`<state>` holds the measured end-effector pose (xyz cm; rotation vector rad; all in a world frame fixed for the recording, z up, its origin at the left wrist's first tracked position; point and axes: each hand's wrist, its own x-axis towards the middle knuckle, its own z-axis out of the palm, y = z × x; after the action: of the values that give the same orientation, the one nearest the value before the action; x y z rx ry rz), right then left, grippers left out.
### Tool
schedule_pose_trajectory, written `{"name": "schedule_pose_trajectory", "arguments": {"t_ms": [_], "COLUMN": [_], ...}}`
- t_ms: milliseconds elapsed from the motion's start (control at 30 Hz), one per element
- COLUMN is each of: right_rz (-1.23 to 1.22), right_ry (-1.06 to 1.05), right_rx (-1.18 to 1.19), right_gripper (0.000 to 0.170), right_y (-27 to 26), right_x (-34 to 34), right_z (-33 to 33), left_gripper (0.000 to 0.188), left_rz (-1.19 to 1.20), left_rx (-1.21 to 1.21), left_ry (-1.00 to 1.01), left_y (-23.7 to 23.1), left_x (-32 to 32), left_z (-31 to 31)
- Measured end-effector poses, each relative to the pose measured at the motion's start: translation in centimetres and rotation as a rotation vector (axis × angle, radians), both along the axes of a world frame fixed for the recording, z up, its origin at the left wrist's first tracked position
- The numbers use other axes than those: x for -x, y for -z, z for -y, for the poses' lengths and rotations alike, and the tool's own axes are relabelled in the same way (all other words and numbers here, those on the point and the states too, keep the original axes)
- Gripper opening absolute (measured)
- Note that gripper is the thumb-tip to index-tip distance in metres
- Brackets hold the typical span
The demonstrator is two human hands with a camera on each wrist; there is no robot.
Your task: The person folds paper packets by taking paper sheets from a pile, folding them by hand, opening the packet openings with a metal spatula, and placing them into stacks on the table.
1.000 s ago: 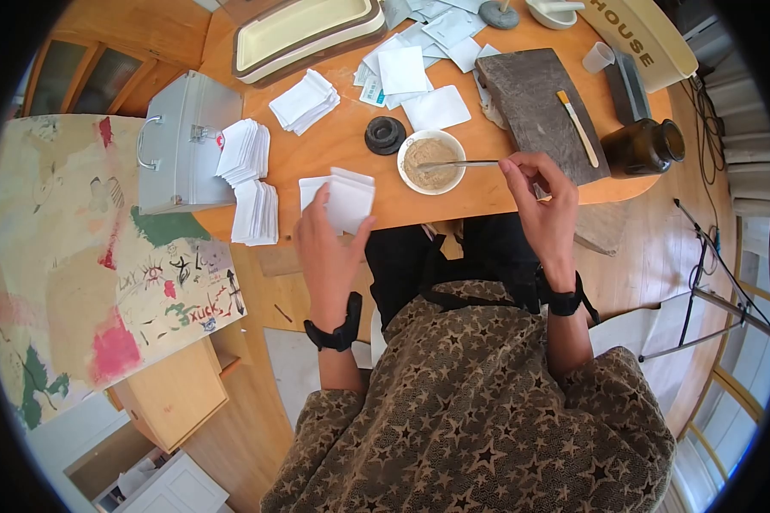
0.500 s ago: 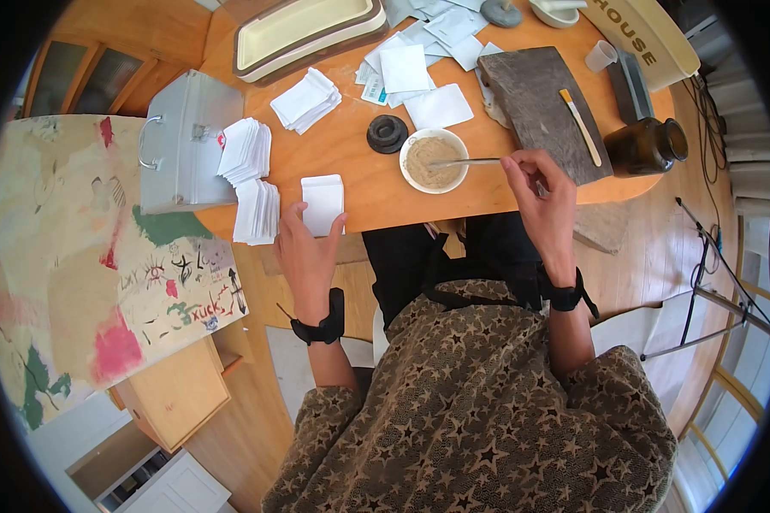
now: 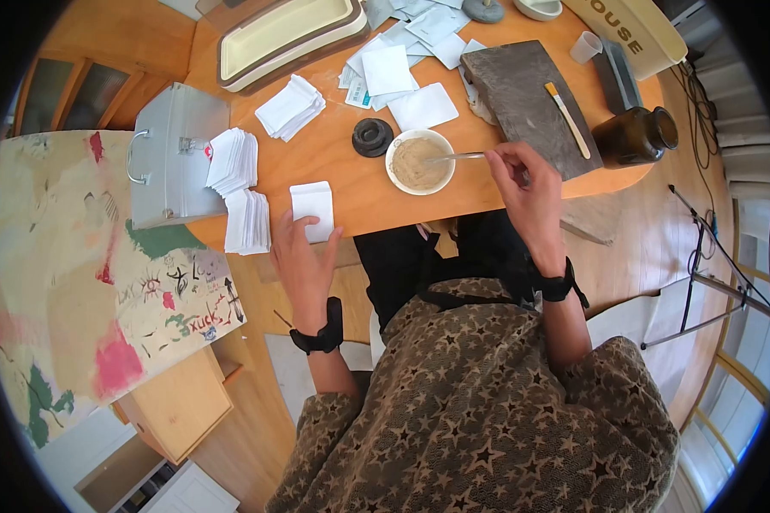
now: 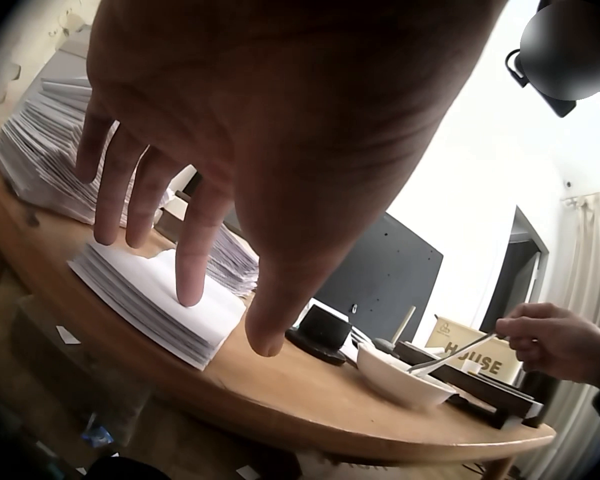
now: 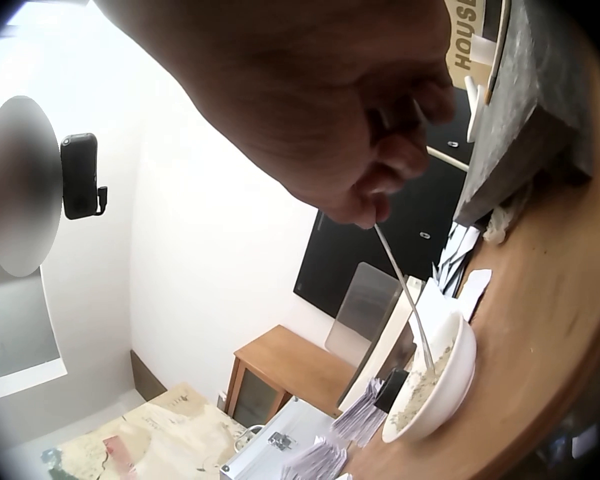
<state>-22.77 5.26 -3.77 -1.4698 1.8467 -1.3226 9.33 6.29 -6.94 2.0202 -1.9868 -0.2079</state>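
Observation:
A small stack of white packets [image 3: 312, 210] lies near the table's front edge. The left hand [image 3: 304, 261] is at its near side, fingers spread; in the left wrist view the fingers [image 4: 190, 270] hang loosely over the stack [image 4: 160, 300], and whether they touch it cannot be told. The right hand [image 3: 530, 197] pinches the end of a thin metal spoon [image 3: 462, 156]. Its other end sits in beige paste [image 3: 417, 164] in a white bowl [image 3: 395, 175]. In the right wrist view the handle [image 5: 400, 275] slants from the fingertips into the bowl [image 5: 458, 380].
Packet piles [image 3: 233, 161] stand beside a silver case [image 3: 167, 162]. A black round object [image 3: 372, 137] is left of the bowl. Behind lie loose sachets [image 3: 387, 70] and a cream tray [image 3: 287, 38]. A dark slab [image 3: 522, 94] with a brush and a brown jar [image 3: 629, 137] are at right.
The left hand has let go of the packets, which now lie flat on the table, and has drawn slightly left. The right hand still holds the spoon in the bowl. The head view has shifted slightly.

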Motion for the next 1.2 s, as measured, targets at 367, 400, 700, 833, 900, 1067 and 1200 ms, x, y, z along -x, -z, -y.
{"name": "schedule_pose_trajectory", "arguments": {"t_ms": [367, 400, 700, 833, 900, 1067, 1200], "right_rz": [-0.06, -0.06, -0.042, -0.031, -0.013, 0.006, 0.01], "right_ry": [-0.019, -0.018, -0.002, 0.001, 0.005, 0.011, 0.011], "right_rx": [-0.013, -0.012, -0.01, 0.0, -0.001, -0.014, -0.025], "right_gripper": [0.013, 0.013, 0.014, 0.014, 0.013, 0.013, 0.014], "right_y": [0.8, 0.8, 0.7, 0.6, 0.6, 0.4, 0.6], "right_x": [-0.1, -0.1, -0.1, -0.1, -0.1, -0.1, 0.1], "right_z": [0.5, 0.5, 0.5, 0.5, 0.4, 0.3, 0.2], "left_gripper": [0.041, 0.041, 0.041, 0.041, 0.041, 0.042, 0.042], "left_rz": [0.033, 0.025, 0.027, 0.02, 0.03, -0.008, 0.082], "left_rx": [0.001, -0.007, -0.012, -0.009, 0.032, 0.022, 0.144], "left_ry": [0.01, 0.01, 0.009, 0.009, 0.029, 0.065, 0.175], "left_y": [0.3, 0.3, 0.0, -0.1, -0.1, -1.2, -3.5], "left_x": [-0.3, -0.3, -0.3, -0.4, -0.4, -0.3, 0.1], "left_z": [-0.1, -0.1, 0.0, 0.1, 0.3, 1.7, 5.0]}}
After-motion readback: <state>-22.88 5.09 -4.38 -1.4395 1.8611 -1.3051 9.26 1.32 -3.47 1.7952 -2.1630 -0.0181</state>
